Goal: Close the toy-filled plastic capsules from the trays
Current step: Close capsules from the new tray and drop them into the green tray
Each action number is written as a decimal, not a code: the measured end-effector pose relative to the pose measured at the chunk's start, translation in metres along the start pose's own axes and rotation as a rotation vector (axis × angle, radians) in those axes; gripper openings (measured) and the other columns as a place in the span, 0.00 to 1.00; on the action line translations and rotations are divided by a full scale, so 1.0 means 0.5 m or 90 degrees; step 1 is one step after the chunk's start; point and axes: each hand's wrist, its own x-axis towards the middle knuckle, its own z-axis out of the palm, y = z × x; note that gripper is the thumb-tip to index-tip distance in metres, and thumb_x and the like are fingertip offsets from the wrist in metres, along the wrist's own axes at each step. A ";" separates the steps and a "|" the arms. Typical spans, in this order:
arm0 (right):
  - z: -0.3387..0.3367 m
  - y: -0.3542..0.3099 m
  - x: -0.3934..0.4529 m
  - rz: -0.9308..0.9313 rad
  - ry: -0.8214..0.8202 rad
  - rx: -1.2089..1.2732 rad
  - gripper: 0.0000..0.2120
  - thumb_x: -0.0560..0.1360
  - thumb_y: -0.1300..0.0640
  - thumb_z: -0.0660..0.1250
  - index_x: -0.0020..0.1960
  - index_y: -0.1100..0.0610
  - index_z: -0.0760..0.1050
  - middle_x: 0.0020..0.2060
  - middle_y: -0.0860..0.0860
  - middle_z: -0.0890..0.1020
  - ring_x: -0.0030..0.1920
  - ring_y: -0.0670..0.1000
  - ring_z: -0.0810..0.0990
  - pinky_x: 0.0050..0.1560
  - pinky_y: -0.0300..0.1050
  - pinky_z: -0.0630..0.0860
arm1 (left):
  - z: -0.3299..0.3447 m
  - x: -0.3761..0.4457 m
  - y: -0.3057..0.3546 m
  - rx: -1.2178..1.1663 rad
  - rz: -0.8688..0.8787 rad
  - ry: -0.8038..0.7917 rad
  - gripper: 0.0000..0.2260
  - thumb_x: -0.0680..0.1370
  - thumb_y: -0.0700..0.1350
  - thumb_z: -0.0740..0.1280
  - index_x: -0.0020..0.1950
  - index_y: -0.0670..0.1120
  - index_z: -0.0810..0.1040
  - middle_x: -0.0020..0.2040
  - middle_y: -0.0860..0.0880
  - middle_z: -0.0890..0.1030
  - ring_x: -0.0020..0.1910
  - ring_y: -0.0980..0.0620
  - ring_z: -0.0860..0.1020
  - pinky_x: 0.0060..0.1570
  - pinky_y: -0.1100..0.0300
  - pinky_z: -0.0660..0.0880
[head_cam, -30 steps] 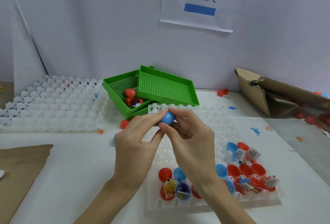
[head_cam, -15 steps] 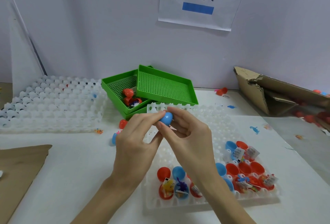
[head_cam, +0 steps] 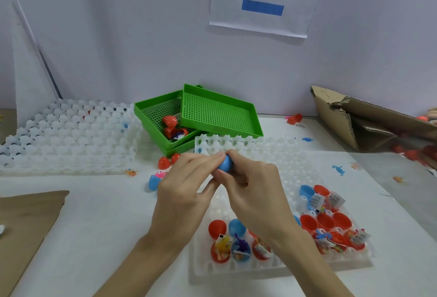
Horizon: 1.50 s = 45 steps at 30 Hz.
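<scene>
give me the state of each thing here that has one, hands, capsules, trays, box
left hand: pinching the blue capsule
right hand: pinching the blue capsule
blue capsule: held above the white tray, looks closed
capsules in the white tray: open, toys inside
white tray: mostly unfilled
upper green tray: tilted on the lower one
cardboard box: open, torn

1. We see the near tray (head_cam: 248, 270) before us, open capsules (head_cam: 238, 242) in its front cells.
2. Behind it sit stacked baskets (head_cam: 222, 112); left of those, stacked trays (head_cam: 66, 140).
3. A cardboard box (head_cam: 369, 121) lies far right.
</scene>
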 end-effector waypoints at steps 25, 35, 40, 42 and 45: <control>-0.026 -0.049 0.017 0.193 -0.249 0.857 0.19 0.83 0.61 0.59 0.68 0.72 0.73 0.61 0.64 0.80 0.64 0.61 0.81 0.66 0.48 0.77 | -0.039 0.048 0.008 -0.266 -0.052 -0.106 0.15 0.83 0.51 0.66 0.66 0.45 0.80 0.64 0.51 0.76 0.66 0.46 0.77 0.62 0.53 0.79; -0.018 -0.041 0.017 0.199 -0.218 0.834 0.19 0.82 0.60 0.62 0.68 0.72 0.73 0.62 0.64 0.80 0.64 0.62 0.81 0.66 0.51 0.77 | -0.032 0.039 0.011 -0.208 -0.022 -0.090 0.14 0.82 0.41 0.66 0.65 0.35 0.80 0.64 0.44 0.78 0.66 0.47 0.77 0.65 0.55 0.77; -0.013 -0.039 0.018 0.188 -0.213 0.826 0.20 0.82 0.57 0.65 0.68 0.70 0.75 0.63 0.64 0.80 0.65 0.62 0.81 0.67 0.52 0.76 | -0.032 0.044 0.009 -0.235 -0.039 -0.088 0.15 0.83 0.44 0.65 0.65 0.36 0.80 0.62 0.44 0.80 0.65 0.48 0.78 0.63 0.56 0.78; -0.009 -0.039 0.019 0.198 -0.199 0.828 0.19 0.82 0.57 0.66 0.67 0.70 0.76 0.63 0.64 0.80 0.65 0.62 0.80 0.67 0.51 0.76 | -0.031 0.047 0.006 -0.253 -0.066 -0.103 0.15 0.83 0.46 0.65 0.65 0.40 0.81 0.62 0.47 0.79 0.65 0.50 0.78 0.62 0.57 0.77; -0.012 -0.040 0.022 0.241 -0.191 0.837 0.18 0.82 0.60 0.64 0.67 0.70 0.76 0.64 0.64 0.80 0.65 0.62 0.81 0.67 0.51 0.77 | -0.030 0.045 0.003 -0.287 -0.117 -0.145 0.16 0.83 0.48 0.64 0.68 0.45 0.79 0.65 0.51 0.76 0.69 0.48 0.75 0.67 0.57 0.74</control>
